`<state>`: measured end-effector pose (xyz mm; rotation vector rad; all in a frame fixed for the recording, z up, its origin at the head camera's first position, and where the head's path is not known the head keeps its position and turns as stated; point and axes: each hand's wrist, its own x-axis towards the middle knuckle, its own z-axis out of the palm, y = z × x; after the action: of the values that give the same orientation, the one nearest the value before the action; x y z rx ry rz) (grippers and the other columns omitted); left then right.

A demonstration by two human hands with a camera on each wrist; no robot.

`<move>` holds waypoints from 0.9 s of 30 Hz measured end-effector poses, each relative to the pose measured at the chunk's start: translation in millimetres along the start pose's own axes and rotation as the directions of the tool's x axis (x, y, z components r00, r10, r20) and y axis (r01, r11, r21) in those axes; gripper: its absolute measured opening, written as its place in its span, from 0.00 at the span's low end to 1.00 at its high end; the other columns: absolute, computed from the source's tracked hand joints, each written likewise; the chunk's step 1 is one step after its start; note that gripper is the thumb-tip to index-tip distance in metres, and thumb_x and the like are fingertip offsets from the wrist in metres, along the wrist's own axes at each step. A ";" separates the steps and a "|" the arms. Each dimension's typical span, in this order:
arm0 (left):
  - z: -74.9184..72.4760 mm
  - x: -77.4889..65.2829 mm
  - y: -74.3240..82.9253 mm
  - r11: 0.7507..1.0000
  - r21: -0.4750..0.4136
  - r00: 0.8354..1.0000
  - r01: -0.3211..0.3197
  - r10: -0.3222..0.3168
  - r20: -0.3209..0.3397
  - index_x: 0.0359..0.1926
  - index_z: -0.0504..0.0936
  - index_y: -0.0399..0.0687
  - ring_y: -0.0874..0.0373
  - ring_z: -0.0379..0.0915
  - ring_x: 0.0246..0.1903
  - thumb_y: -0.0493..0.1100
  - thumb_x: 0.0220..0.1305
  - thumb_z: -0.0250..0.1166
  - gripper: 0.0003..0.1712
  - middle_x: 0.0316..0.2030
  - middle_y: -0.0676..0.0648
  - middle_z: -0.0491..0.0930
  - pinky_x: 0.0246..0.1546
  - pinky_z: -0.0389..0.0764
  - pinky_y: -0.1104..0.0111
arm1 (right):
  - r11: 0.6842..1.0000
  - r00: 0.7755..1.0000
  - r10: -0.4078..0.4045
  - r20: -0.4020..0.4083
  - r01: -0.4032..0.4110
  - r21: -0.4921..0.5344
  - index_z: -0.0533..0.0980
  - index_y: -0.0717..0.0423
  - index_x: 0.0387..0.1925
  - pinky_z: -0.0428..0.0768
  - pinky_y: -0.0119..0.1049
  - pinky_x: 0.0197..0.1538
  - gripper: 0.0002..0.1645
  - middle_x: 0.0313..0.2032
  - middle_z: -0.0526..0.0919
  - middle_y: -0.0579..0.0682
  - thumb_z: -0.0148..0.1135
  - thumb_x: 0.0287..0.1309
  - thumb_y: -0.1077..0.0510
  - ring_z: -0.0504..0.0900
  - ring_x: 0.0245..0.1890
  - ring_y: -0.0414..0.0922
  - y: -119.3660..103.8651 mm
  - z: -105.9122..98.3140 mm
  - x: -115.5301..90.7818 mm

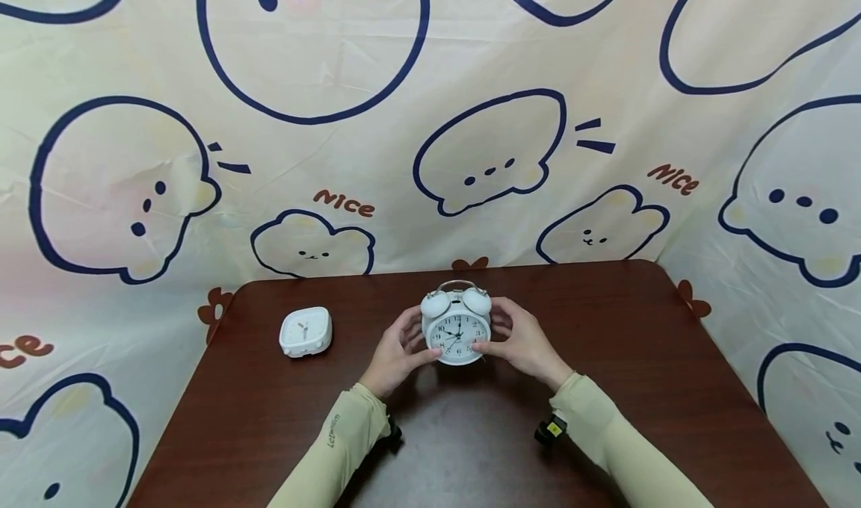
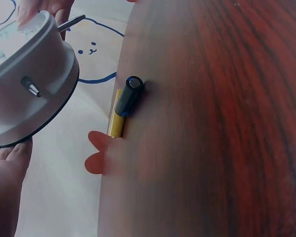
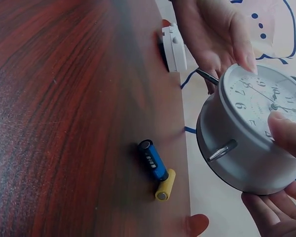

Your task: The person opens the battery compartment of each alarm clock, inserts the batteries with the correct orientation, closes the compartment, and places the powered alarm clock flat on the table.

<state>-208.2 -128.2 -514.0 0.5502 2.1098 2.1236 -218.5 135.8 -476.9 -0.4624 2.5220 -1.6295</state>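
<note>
A white twin-bell alarm clock [image 1: 459, 332] with a metal handle is held between both hands, its dial facing the wearer. My left hand [image 1: 395, 352] grips its left side, the thumb at the lower dial edge and the fingers behind. On the opposite side my right hand [image 1: 528, 344] grips it the same way, thumb on the front rim. Both wrist views show the clock's short metal feet [image 3: 223, 150] sticking out over the table. Beyond it lie a dark blue battery [image 3: 153, 160] and a yellow one [image 3: 166, 185], close together; the clock hides them in the head view.
On the brown wooden table [image 1: 255, 433], a white square clock [image 1: 306, 332] lies to the left, its face up. A cloth [image 1: 377, 157] printed with cartoon outlines hangs right behind the table's far edge and along both sides.
</note>
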 end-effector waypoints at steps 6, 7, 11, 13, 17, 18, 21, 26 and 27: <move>-0.9 0.7 -1.2 1.000 0.026 1.000 -0.004 0.004 0.009 0.73 0.65 0.40 0.44 0.69 0.70 0.28 0.57 0.76 0.45 0.69 0.36 0.72 0.68 0.73 0.70 | 1.000 1.000 0.011 -0.004 -0.011 -0.005 0.71 0.53 0.67 0.78 0.47 0.66 0.47 0.60 0.80 0.56 0.85 0.46 0.59 0.81 0.62 0.54 -0.6 0.2 -0.7; -0.9 0.7 -1.2 1.000 0.028 1.000 -0.005 0.005 0.009 0.73 0.65 0.40 0.45 0.69 0.70 0.28 0.57 0.76 0.45 0.69 0.37 0.72 0.68 0.72 0.70 | 1.000 1.000 0.009 -0.004 -0.009 -0.007 0.71 0.53 0.67 0.78 0.47 0.66 0.47 0.60 0.80 0.56 0.85 0.46 0.59 0.81 0.62 0.54 -0.4 0.3 -0.6; -0.2 0.4 -0.6 1.000 0.026 1.000 -0.011 0.010 0.009 0.73 0.65 0.41 0.45 0.69 0.70 0.28 0.56 0.76 0.46 0.69 0.37 0.72 0.68 0.72 0.70 | 1.000 1.000 -0.002 -0.011 0.002 -0.009 0.71 0.52 0.66 0.78 0.48 0.66 0.47 0.59 0.80 0.56 0.85 0.45 0.59 0.81 0.62 0.54 0.1 0.2 -0.3; -0.1 0.2 -0.5 1.000 0.021 1.000 -0.013 0.013 0.009 0.73 0.65 0.40 0.45 0.68 0.70 0.28 0.56 0.76 0.46 0.69 0.37 0.72 0.68 0.72 0.70 | 1.000 1.000 -0.005 -0.012 0.005 -0.008 0.72 0.52 0.66 0.78 0.48 0.65 0.47 0.59 0.81 0.55 0.86 0.45 0.59 0.81 0.62 0.54 0.4 0.0 -0.1; -0.3 0.3 -0.8 1.000 0.019 1.000 -0.012 0.012 0.006 0.73 0.65 0.40 0.44 0.68 0.70 0.28 0.56 0.76 0.46 0.69 0.36 0.72 0.68 0.72 0.71 | 1.000 1.000 -0.009 -0.011 0.009 -0.010 0.72 0.52 0.65 0.79 0.48 0.65 0.46 0.59 0.81 0.55 0.85 0.45 0.59 0.81 0.61 0.54 -0.1 -0.1 0.3; -0.5 0.3 -1.0 1.000 0.019 1.000 -0.011 0.011 0.006 0.73 0.65 0.40 0.44 0.68 0.70 0.29 0.56 0.76 0.46 0.69 0.36 0.72 0.68 0.72 0.71 | 1.000 1.000 -0.010 -0.012 0.010 -0.011 0.72 0.52 0.65 0.79 0.48 0.65 0.45 0.58 0.81 0.55 0.85 0.45 0.59 0.82 0.61 0.54 0.1 0.2 0.3; -0.7 0.1 -0.8 1.000 0.017 1.000 -0.013 0.013 0.007 0.74 0.65 0.39 0.46 0.70 0.69 0.29 0.57 0.76 0.46 0.69 0.35 0.72 0.67 0.73 0.71 | 1.000 1.000 -0.007 -0.011 0.007 -0.013 0.72 0.54 0.66 0.80 0.48 0.65 0.45 0.58 0.81 0.56 0.85 0.46 0.58 0.82 0.60 0.54 0.4 1.1 -0.3; -1.5 -0.7 -2.5 1.000 0.018 1.000 0.000 0.000 0.008 0.74 0.64 0.38 0.52 0.75 0.65 0.30 0.59 0.75 0.45 0.67 0.33 0.74 0.64 0.76 0.70 | 1.000 1.000 0.009 0.000 -0.009 -0.003 0.71 0.56 0.68 0.81 0.48 0.63 0.46 0.59 0.81 0.58 0.84 0.49 0.57 0.83 0.60 0.55 0.7 2.0 -1.7; -1.7 -0.8 -2.6 1.000 0.016 1.000 0.011 -0.011 0.002 0.75 0.63 0.38 0.52 0.75 0.64 0.30 0.59 0.75 0.45 0.66 0.32 0.74 0.63 0.77 0.70 | 1.000 1.000 0.006 0.005 -0.006 -0.004 0.71 0.57 0.68 0.82 0.48 0.62 0.45 0.59 0.81 0.59 0.83 0.50 0.57 0.83 0.59 0.55 1.1 2.1 -1.6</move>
<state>-208.5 -130.0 -516.7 0.5413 2.1259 2.1009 -216.7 134.9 -478.9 -0.4574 2.5210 -1.6199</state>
